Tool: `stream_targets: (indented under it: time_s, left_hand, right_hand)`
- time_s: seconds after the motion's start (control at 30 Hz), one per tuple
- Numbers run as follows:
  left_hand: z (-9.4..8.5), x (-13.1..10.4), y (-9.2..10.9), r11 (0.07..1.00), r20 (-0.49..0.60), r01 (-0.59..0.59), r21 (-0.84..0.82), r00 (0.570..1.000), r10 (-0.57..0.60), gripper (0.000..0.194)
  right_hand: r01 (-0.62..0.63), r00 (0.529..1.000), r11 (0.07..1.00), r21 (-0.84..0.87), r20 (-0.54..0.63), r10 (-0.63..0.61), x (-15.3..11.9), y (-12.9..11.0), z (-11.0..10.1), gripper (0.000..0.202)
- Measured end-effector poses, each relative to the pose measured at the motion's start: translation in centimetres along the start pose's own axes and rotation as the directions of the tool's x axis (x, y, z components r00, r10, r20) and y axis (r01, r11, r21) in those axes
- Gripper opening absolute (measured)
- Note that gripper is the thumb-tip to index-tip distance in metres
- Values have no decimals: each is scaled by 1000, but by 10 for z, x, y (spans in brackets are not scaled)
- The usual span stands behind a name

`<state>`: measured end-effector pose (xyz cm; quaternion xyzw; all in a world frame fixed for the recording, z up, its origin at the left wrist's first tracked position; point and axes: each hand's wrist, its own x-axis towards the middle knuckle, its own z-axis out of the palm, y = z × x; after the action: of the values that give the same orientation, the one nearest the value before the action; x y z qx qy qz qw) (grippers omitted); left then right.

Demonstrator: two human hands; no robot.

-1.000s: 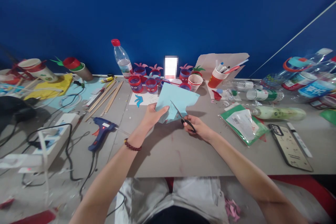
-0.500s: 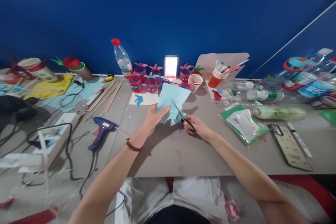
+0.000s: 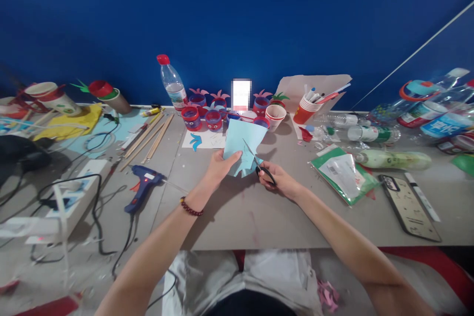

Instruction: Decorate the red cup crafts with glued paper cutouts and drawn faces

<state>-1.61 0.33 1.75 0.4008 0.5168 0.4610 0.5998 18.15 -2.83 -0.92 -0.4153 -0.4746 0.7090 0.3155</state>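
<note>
My left hand [image 3: 222, 162] pinches a light blue sheet of paper [image 3: 245, 134] by its left edge, thumb on top. The sheet is held above the table, and its lower edge is cut ragged. Black-handled scissors [image 3: 265, 175] are in my right hand [image 3: 278, 177], fingers through the handles. Their blades lie across the right part of the paper, pointing up and left. Behind the sheet stand several small red and purple cups with paper crowns, such as the one with eyes [image 3: 191, 119]. A blue paper cutout [image 3: 195, 141] lies on a white sheet to the left.
On the left are a blue glue gun [image 3: 144, 185], wooden sticks [image 3: 158, 137] and a power strip [image 3: 79, 195] with cables. A red-capped bottle [image 3: 172, 81] stands behind. To the right are a cup of pens [image 3: 307, 109], plastic bottles [image 3: 374, 134], a green packet [image 3: 344, 173] and a phone [image 3: 407, 206].
My left hand has turned the blue paper slightly, and its lower edge has shifted. The scissors and my right hand stay in nearly the same place.
</note>
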Motion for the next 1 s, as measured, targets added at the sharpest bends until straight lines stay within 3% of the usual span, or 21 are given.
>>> stream_targets:
  time_s: [1.0]
  left_hand:
    - [5, -2, -7, 999, 12, 24, -47, 1000, -24, 38]
  right_hand:
    - [11, 1000, 1000, -7, 0, -11, -1, -4, 3, 55]
